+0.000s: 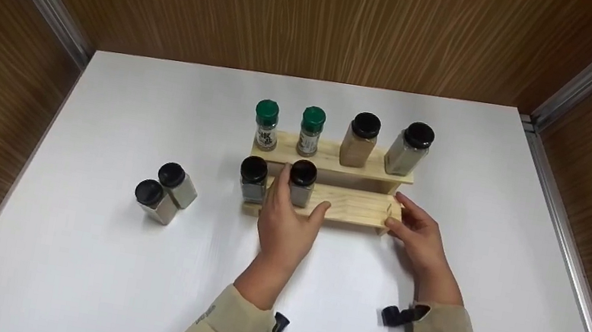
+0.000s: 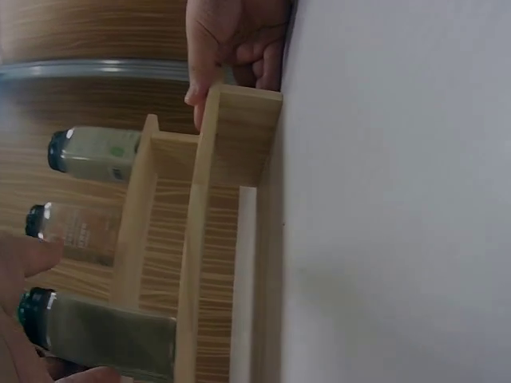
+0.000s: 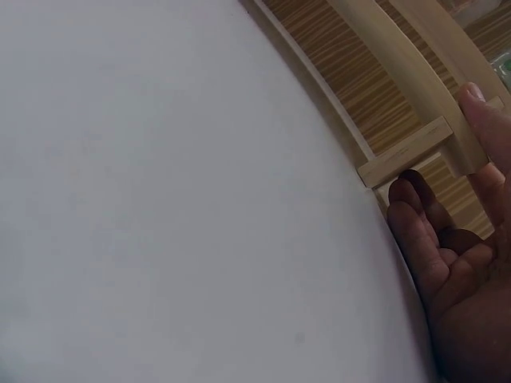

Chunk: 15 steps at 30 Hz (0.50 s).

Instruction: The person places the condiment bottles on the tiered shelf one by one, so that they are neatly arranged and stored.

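A two-tier wooden spice rack (image 1: 352, 207) stands on the table. My right hand (image 1: 421, 235) grips the right end of its lower shelf, thumb in front and fingers behind. On that shelf my left hand (image 1: 288, 231) is beside a black-capped spice jar (image 1: 301, 191), its thumb spread away and its straight fingers along the jar's left side. In the left wrist view, this jar (image 2: 108, 331) stands between thumb and fingers. Another black-capped jar (image 1: 253, 180) is at the shelf's left end, partly behind the left hand.
On the upper shelf are two green-capped shakers (image 1: 265, 125) and two tall black-capped jars (image 1: 358, 143). Two more black-capped jars (image 1: 166, 192) stand together on the white table (image 1: 91, 276) at left. Wood-grain panels (image 1: 320, 20) enclose the back and sides.
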Available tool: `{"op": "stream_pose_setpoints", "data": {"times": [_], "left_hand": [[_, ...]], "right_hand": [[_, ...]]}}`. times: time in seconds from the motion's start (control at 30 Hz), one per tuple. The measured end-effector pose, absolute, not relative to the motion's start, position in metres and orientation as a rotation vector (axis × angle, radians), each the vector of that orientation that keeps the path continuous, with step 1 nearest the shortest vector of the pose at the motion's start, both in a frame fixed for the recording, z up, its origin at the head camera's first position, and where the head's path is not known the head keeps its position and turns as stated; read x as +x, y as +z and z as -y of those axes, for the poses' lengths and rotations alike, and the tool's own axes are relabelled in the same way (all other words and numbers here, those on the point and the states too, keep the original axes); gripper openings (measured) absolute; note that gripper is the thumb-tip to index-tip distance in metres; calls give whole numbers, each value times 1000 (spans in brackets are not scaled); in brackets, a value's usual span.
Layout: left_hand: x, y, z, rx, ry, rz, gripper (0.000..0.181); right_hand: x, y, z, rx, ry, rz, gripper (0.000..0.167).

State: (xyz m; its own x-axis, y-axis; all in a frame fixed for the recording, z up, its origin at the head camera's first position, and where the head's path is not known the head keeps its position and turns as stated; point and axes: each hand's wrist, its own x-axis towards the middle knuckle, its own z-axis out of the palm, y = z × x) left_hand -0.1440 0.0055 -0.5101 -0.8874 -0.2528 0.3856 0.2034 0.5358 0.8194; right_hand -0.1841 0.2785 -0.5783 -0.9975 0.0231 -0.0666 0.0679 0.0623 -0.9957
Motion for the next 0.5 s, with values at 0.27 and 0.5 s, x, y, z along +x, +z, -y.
{"op": "stream_pose_setpoints", "data": {"times": [0.27, 0.5], "left_hand": [[-128, -482, 7, -222, -1230, 2071, 86], [-122, -468, 40, -308, -1333, 1839, 78]], "right_hand": [[-184, -578, -279, 88, -2129, -2273, 62], [-185, -579, -277, 60, -2166, -2263, 62]]}}
